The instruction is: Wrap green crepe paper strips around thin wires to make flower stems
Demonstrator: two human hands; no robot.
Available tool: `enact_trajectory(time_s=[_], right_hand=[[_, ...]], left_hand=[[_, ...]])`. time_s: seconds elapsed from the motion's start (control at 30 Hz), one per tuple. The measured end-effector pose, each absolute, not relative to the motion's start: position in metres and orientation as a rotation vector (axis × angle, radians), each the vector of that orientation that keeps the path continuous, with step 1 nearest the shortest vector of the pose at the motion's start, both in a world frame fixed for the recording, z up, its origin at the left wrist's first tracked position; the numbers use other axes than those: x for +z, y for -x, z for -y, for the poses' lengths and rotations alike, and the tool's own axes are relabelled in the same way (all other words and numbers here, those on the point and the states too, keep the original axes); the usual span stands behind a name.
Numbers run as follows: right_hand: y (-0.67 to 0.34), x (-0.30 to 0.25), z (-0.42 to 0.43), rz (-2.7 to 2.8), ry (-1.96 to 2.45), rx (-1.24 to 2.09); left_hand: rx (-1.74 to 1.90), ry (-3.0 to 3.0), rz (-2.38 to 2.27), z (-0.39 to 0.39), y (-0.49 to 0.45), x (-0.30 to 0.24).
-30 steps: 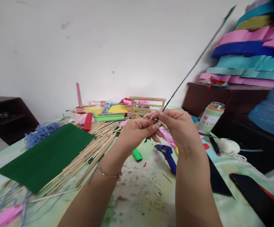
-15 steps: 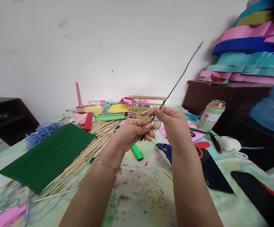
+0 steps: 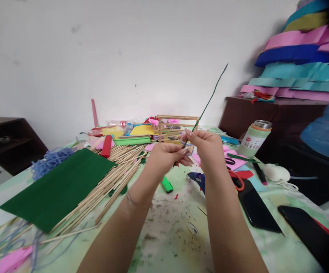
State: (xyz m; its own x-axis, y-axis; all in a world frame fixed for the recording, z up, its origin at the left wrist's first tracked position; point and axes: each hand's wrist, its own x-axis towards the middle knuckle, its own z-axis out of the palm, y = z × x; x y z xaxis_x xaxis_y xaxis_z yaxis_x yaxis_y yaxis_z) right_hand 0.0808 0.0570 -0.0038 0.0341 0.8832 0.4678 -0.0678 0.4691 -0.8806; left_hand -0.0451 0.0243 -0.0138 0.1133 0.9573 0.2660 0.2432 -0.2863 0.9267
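Observation:
A long thin green-wrapped stick (image 3: 208,101) rises up and to the right from between both hands. My left hand (image 3: 166,157) pinches its lower end with fingers closed. My right hand (image 3: 206,146) pinches the stick just above, thumb and fingers pressed together. Both hands are raised above the table, in front of a small wooden stick frame (image 3: 176,127).
A green crepe sheet (image 3: 55,185) lies on a pile of bamboo sticks (image 3: 110,176) at left. A blue glue gun (image 3: 197,180), green lighter (image 3: 167,185), black phones (image 3: 254,208), thermos (image 3: 252,142), scissors and paper scraps litter the table. Stacked coloured paper (image 3: 298,57) sits at right.
The stick's free top end has dropped lower and closer, so less of it stands above the hands. Both hands stayed pinched on it, shifting slightly.

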Motion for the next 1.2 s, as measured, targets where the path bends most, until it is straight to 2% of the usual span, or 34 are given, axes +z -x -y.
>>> enact_trajectory(time_s=[0.07,0.13,0.27,0.33,0.5,0.67,0.97,1.2], right_hand=[[-0.083,-0.002,-0.055,1.374,0.701,0.982],[-0.084,-0.002,-0.055,1.402,0.721,0.957],[-0.082,-0.004,-0.06,1.358,0.778,0.874],[-0.082,-0.003,-0.059,1.312,0.731,0.923],[-0.094,0.002,-0.054,1.316,0.625,1.043],[-0.104,0.002,-0.056,1.292,0.544,1.025],[-0.093,0.003,-0.056,1.147,0.777,0.755],[-0.096,0.005,-0.05,1.338,0.5,0.935]], left_hand=[[1.012,-1.395,-0.888,-0.033,0.056,-0.011],[0.99,-1.38,-0.88,-0.034,0.06,-0.01],[1.462,-1.762,-1.429,-0.019,0.049,-0.011],[1.526,-1.844,-1.471,-0.011,0.042,-0.01],[1.277,-1.61,-1.071,-0.011,0.044,0.0],[1.101,-1.529,-1.008,-0.013,0.053,0.005],[1.306,-2.135,-1.435,-0.006,0.046,-0.003],[1.243,-1.806,-1.135,-0.004,0.049,0.001]])
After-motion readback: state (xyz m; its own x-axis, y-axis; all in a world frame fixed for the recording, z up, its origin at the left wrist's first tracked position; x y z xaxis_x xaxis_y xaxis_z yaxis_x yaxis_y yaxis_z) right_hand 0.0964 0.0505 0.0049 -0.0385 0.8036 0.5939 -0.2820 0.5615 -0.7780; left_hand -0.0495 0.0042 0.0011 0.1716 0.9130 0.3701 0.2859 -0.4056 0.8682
